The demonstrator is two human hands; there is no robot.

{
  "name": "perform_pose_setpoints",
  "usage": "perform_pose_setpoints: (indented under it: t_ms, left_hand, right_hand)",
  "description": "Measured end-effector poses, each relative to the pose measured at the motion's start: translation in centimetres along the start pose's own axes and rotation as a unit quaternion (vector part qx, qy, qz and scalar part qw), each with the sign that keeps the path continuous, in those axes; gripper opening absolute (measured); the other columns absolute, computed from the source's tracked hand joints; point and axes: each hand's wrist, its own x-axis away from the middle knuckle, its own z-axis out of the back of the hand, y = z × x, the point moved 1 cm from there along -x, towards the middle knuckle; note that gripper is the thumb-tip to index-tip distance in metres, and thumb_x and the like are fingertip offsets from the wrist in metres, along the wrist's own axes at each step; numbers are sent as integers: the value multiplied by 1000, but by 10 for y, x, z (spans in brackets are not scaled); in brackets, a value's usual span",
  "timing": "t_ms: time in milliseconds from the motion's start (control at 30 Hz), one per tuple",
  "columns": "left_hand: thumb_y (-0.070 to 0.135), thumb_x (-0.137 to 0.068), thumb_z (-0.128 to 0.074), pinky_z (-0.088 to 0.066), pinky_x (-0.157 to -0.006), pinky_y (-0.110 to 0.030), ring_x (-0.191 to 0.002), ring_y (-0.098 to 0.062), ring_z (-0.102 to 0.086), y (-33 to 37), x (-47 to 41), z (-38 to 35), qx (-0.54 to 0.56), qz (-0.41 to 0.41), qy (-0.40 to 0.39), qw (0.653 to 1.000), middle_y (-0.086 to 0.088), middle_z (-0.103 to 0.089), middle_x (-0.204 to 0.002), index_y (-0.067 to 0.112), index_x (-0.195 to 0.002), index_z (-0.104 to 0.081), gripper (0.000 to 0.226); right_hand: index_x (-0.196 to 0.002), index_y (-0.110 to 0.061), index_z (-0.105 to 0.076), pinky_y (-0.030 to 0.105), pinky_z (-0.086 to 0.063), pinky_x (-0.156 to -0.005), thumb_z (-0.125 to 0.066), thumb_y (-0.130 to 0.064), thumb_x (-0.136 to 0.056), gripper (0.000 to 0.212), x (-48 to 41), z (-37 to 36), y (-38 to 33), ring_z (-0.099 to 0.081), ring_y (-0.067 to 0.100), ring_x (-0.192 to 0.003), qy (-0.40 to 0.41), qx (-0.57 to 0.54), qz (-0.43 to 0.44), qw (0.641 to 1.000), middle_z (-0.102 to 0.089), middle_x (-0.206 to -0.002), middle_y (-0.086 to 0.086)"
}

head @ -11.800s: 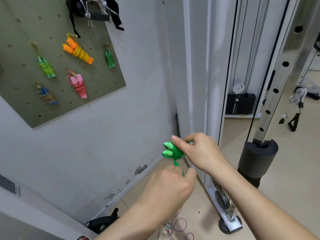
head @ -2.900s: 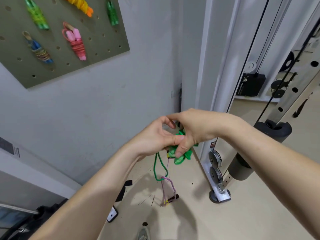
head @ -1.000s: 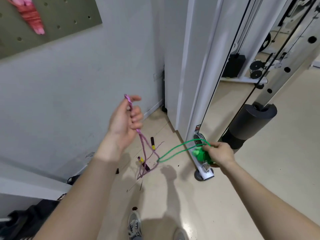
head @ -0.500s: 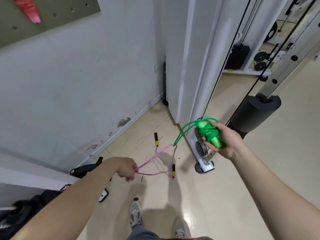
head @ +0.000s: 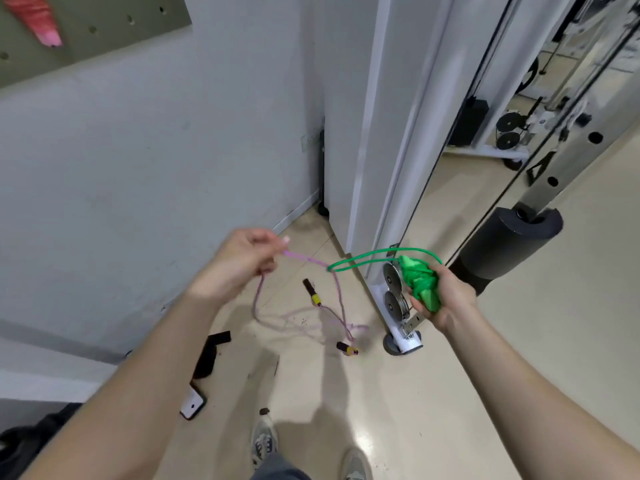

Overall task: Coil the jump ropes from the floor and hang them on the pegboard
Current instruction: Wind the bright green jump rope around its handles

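Two jump ropes were off the beige floor (head: 519, 341). At upper left, a pegboard (head: 104, 29) corner carried a pink coil (head: 41, 19). The left hand (head: 239, 261) kept its grip pinched on the purple rope (head: 339, 292), which hung to dark handles (head: 311, 292) at the floor. The right hand (head: 446, 299) had its grip curled round the coiled green rope (head: 420, 285), one loop sticking out.
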Motion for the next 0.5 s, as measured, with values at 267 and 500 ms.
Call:
perform_pose_setpoints:
  t_ms: [267,500]
  left_hand:
    - [2,-88,-49,-48,-65,-26,-46,-10,-33,100,-32,116,494,-181,86,846,2,-30,-51,12,-84,-68,22]
    - [-1,-85,-37,-39,-96,-54,-77,-17,-66,123,-60,168,339,-146,138,919,1,-28,-43,20,-87,-60,31]
  right_hand:
    - [-91,-7,-60,40,-51,-46,-73,-29,-79,28,-34,-20,47,-66,37,-83,147,-18,-5,989,-66,-107,20]
    - [-101,-11,-60,24,-52,-42,-63,-22,-82,23,5,-96,52,-64,23,-60,-36,-175,-79,981,-69,-85,10]
